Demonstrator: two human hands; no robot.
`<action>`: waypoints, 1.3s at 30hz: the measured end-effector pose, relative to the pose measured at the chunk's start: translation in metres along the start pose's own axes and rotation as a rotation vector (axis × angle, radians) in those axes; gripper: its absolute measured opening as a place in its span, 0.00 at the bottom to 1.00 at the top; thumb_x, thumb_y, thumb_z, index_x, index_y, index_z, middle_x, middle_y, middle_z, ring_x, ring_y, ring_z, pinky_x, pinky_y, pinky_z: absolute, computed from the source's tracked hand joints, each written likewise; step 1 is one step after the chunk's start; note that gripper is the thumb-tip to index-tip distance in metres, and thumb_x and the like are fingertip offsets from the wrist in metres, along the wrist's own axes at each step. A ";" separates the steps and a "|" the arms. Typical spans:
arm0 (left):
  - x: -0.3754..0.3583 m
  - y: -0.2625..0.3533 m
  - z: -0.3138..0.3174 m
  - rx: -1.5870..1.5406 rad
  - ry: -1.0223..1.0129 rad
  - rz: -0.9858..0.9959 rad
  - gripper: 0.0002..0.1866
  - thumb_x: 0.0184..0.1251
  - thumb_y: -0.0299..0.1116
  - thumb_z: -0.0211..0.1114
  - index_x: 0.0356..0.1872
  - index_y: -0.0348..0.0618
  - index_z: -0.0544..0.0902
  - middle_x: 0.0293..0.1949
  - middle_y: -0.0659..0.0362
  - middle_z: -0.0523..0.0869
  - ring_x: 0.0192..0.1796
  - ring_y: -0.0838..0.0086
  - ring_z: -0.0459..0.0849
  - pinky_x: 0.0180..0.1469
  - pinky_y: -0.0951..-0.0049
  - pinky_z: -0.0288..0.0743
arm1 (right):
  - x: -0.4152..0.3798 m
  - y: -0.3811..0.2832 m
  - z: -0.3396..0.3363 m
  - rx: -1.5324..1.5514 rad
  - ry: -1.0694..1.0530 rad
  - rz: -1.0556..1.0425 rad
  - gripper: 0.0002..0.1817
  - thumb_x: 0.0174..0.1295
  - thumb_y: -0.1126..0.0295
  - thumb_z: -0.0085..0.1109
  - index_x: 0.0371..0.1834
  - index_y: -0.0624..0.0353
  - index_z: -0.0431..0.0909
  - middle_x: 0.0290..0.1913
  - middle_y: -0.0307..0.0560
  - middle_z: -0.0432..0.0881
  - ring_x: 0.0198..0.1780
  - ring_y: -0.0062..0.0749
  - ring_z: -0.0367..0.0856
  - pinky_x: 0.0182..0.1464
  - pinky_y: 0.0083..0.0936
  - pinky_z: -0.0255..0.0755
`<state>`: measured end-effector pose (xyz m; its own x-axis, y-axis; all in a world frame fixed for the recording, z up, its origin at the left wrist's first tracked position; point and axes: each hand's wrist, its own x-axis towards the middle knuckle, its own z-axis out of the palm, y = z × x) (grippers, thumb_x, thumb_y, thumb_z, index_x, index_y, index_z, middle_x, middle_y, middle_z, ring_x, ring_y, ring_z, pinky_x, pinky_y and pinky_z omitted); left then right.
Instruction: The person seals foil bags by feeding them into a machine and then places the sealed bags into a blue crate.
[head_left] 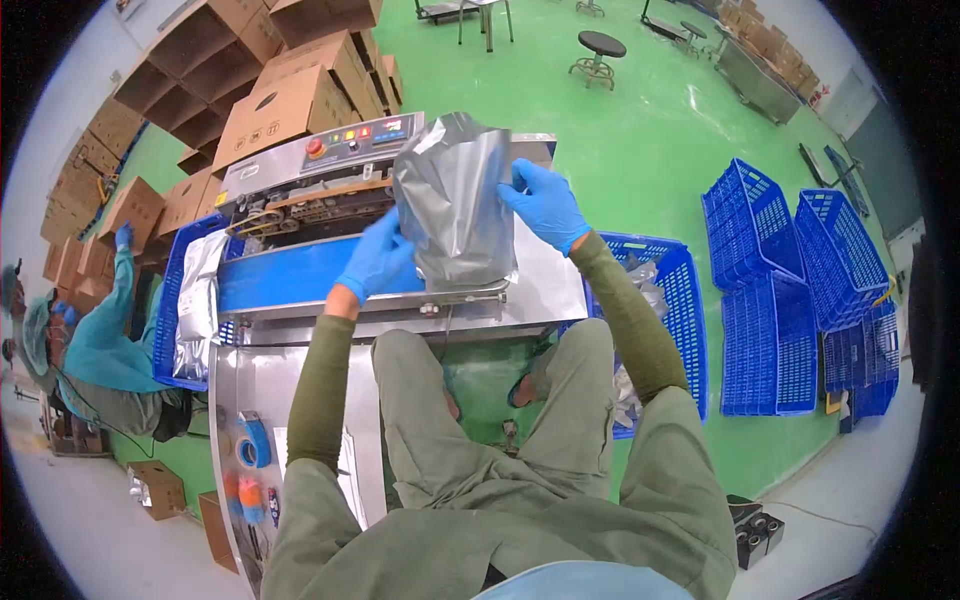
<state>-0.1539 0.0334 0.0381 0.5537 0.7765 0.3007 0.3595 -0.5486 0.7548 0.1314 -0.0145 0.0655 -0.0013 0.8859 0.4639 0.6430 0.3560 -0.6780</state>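
Observation:
A silver foil bag [455, 205] is held up between my two blue-gloved hands, above the right end of the sealing machine. My left hand [378, 256] grips the bag's lower left side, and my right hand [546, 205] pinches its right edge. Behind the bag is the band sealing machine [330, 195], with a red button and a control panel on top. Its blue conveyor belt [290, 275] runs leftward from beneath my left hand. The bag hides part of the machine's right end.
At the belt's left end, a blue basket [165, 300] holds silver bags [200, 285]. Another blue basket [685, 300] with bags stands right of my legs. Stacked blue crates [765, 340] are farther right. Cardboard boxes [290, 115] rise behind the machine. A co-worker [110, 330] is at left.

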 end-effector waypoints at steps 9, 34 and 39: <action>-0.003 0.001 -0.030 0.614 0.302 0.432 0.08 0.66 0.34 0.61 0.45 0.50 0.82 0.37 0.58 0.85 0.37 0.61 0.83 0.34 0.65 0.77 | -0.040 0.033 -0.027 -0.357 0.208 -0.528 0.06 0.56 0.74 0.64 0.37 0.57 0.79 0.27 0.44 0.76 0.29 0.37 0.77 0.31 0.32 0.71; 0.026 -0.161 0.047 -0.027 0.501 -0.455 0.17 0.57 0.41 0.62 0.26 0.33 0.84 0.27 0.43 0.84 0.29 0.56 0.84 0.35 0.62 0.74 | 0.021 0.158 0.126 0.017 0.056 0.188 0.12 0.62 0.68 0.50 0.35 0.62 0.83 0.33 0.52 0.83 0.34 0.38 0.83 0.36 0.30 0.78; 0.011 -0.188 0.015 -0.060 0.572 -0.449 0.15 0.57 0.40 0.63 0.27 0.34 0.85 0.28 0.45 0.85 0.30 0.56 0.84 0.36 0.63 0.74 | 0.031 0.151 0.177 0.294 0.086 0.151 0.13 0.61 0.65 0.55 0.32 0.66 0.82 0.28 0.46 0.80 0.32 0.31 0.81 0.27 0.30 0.78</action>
<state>-0.2037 0.1405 -0.1088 -0.1224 0.9723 0.1993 0.4085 -0.1337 0.9029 0.0929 0.1195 -0.1236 0.1499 0.9113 0.3834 0.3827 0.3041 -0.8724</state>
